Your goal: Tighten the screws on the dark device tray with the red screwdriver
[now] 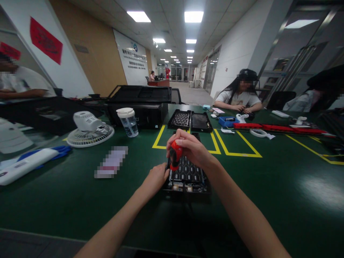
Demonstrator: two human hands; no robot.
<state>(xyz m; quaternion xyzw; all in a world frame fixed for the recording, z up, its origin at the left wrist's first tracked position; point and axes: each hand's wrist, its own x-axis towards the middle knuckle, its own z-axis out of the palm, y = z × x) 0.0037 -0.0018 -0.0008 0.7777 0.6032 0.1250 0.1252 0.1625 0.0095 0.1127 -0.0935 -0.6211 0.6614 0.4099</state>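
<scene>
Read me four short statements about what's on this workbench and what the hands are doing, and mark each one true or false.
1. The right hand grips a red-handled screwdriver. True.
2. The left hand rests on the white fan. False: it touches the left edge of the black device under the screwdriver, and the fan lies apart, further left.
3. The lidded plastic cup stands upright beside the fan. True.
4. The table top is red. False: it is dark green, marked with yellow tape lines.
</scene>
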